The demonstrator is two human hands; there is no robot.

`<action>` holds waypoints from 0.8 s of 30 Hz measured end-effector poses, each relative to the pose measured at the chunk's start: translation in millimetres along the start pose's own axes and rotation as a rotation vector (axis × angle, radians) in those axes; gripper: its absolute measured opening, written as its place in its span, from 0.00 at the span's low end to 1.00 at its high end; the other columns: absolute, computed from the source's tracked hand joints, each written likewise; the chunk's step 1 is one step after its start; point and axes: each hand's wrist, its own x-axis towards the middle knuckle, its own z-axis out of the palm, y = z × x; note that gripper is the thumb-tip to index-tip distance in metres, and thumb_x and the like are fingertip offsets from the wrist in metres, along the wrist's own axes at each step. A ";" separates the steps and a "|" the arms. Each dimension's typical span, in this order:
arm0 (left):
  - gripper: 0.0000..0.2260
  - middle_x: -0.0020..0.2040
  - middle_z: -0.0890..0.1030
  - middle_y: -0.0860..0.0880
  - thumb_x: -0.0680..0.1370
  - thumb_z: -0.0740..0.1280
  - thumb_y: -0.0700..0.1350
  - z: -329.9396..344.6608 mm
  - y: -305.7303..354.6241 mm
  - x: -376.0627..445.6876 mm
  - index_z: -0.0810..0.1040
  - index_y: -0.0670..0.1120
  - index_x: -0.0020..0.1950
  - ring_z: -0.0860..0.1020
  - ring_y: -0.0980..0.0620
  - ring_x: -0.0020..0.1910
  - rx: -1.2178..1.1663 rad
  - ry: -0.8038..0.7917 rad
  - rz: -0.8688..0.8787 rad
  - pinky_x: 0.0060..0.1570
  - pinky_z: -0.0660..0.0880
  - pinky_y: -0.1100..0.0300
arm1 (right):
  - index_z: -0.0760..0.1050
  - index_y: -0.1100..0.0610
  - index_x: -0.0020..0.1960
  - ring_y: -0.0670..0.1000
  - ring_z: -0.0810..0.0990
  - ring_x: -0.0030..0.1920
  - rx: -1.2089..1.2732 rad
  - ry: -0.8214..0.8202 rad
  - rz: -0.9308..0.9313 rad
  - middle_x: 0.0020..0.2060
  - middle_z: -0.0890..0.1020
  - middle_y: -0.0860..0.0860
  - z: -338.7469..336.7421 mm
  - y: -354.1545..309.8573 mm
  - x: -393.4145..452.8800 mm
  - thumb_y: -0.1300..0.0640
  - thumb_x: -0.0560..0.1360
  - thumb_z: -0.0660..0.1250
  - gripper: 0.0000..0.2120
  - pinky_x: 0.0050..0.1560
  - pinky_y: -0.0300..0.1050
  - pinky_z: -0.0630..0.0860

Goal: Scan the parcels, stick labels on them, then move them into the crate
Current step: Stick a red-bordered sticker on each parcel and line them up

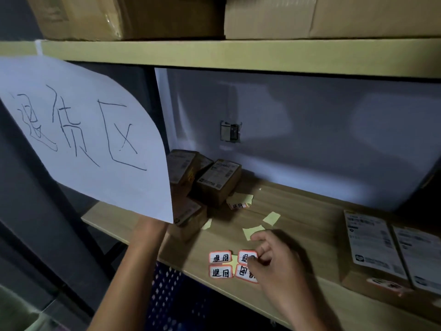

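Four red-bordered white labels with black handwriting lie in a block on the wooden shelf (298, 235) near its front edge; one is the upper-left label (220, 257). My right hand (274, 261) is over the block's right side, thumb and forefinger pinching the edge of the upper-right label (245, 256). My left forearm (143, 247) reaches up behind a hanging paper sign, which hides the hand. Brown parcels (218, 181) are stacked at the shelf's back left. Two more parcels (372, 249) with white shipping labels lie at the right. A blue perforated crate (171, 297) sits below the shelf.
A large white paper sign (90, 137) with handwriting hangs from the upper shelf at left. Yellow backing scraps (253, 231) and a loose label (237, 205) lie mid-shelf. Big cardboard boxes (310, 15) sit on the shelf above. A wall socket (230, 131) is behind.
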 end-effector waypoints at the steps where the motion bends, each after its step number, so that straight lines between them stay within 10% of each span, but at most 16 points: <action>1: 0.20 0.74 0.71 0.31 0.86 0.62 0.43 6.0 1.7 0.5 0.70 0.33 0.74 0.71 0.33 0.73 0.045 0.013 -0.064 0.71 0.68 0.44 | 0.76 0.39 0.52 0.42 0.82 0.38 0.023 -0.008 0.008 0.42 0.81 0.38 -2.5 1.1 -1.5 0.54 0.69 0.74 0.16 0.40 0.46 0.83; 5: 0.20 0.61 0.80 0.46 0.79 0.70 0.57 31.0 47.4 -15.6 0.74 0.52 0.68 0.79 0.42 0.57 0.028 0.035 0.072 0.65 0.76 0.46 | 0.80 0.46 0.51 0.46 0.84 0.42 0.340 -0.057 0.098 0.43 0.83 0.53 -15.1 6.4 -11.2 0.68 0.73 0.72 0.17 0.34 0.37 0.79; 10: 0.31 0.64 0.78 0.57 0.70 0.79 0.54 78.0 65.7 -55.4 0.72 0.59 0.71 0.78 0.57 0.63 0.051 0.031 0.509 0.64 0.77 0.52 | 0.82 0.52 0.47 0.42 0.82 0.34 0.518 0.077 0.121 0.35 0.84 0.52 -63.2 17.9 -48.2 0.76 0.71 0.72 0.19 0.36 0.29 0.75; 24: 0.40 0.76 0.70 0.49 0.72 0.60 0.73 180.1 43.0 -112.3 0.72 0.51 0.76 0.71 0.43 0.71 0.271 -0.141 0.568 0.69 0.72 0.48 | 0.81 0.61 0.50 0.49 0.87 0.37 0.734 0.360 0.245 0.41 0.87 0.63 -145.5 68.4 -104.7 0.78 0.68 0.71 0.17 0.31 0.37 0.81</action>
